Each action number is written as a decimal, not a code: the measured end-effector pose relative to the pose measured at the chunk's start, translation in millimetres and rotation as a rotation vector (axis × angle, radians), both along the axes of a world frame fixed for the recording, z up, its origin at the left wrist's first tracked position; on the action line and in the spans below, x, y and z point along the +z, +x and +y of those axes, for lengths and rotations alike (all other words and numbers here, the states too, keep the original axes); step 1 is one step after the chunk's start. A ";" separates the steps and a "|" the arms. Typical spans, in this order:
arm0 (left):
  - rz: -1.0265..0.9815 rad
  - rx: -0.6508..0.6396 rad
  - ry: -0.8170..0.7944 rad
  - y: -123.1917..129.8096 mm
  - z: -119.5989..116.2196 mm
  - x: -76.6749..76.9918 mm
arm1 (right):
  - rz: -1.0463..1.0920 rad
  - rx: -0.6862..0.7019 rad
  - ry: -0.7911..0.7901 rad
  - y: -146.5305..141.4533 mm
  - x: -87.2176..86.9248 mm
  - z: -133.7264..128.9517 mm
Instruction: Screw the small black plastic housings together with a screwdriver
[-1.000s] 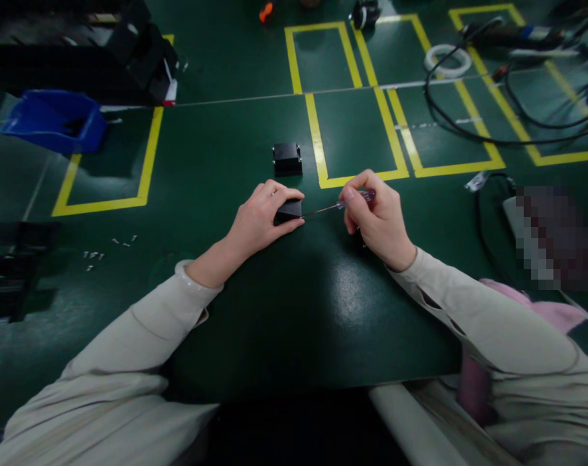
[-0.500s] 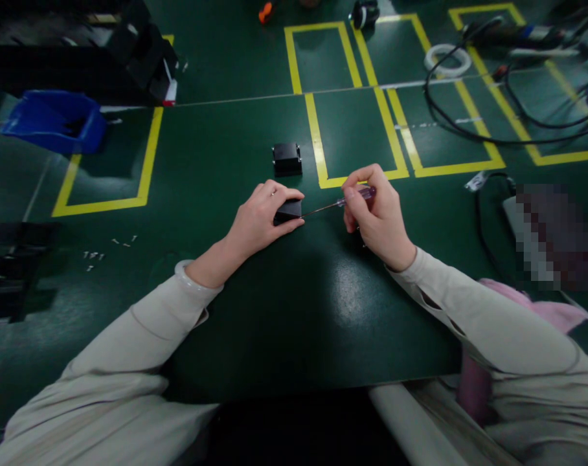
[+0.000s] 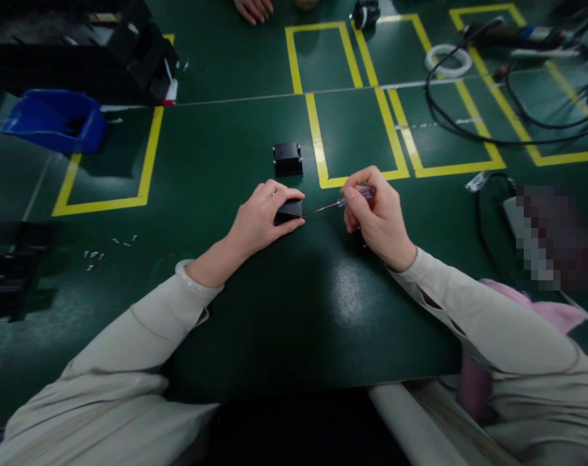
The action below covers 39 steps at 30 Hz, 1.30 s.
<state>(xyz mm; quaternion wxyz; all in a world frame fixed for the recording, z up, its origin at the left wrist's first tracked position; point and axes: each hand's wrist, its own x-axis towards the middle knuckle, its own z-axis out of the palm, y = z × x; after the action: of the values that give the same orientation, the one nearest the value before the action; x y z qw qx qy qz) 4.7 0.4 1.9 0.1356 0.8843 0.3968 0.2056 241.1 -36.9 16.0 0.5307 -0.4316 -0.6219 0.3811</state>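
Note:
On the green table, my left hand grips a small black block between thumb and fingers. My right hand is closed around the clear purplish handle of a screwdriver. Its thin shaft points left, with the tip at the right end of the gripped block, by my left thumb. A second black block, with small shiny screws at its sides, lies just beyond my left hand. Several loose screws are scattered on the table at the left.
A blue bin and black racks stand at the upper left; black parts lie below. Cables, a white ring and a tool are at the upper right. Another person's hand shows at the top edge.
Another person's hand has come into view at the top edge, and the orange object there is no longer visible. Both my hands, the screwdriver and the blocks look almost unmoved.

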 end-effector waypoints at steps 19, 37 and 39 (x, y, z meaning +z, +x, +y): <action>-0.006 -0.002 0.010 -0.6 0.9 -1.2 | -0.001 -0.015 0.020 -0.7 -1.3 0.8; -0.006 -0.005 0.010 -0.5 0.7 -0.2 | -0.017 0.012 -0.010 0.3 2.9 0.1; -0.007 -0.002 0.004 -0.4 0.8 -0.3 | -0.044 0.004 -0.012 0.2 3.8 -0.5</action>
<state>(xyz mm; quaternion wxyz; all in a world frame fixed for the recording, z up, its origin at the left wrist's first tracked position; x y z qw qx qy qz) 4.3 1.3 1.6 0.1357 0.8842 0.3949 0.2095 241.3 -37.4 19.9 0.5139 -0.4418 -0.6319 0.3762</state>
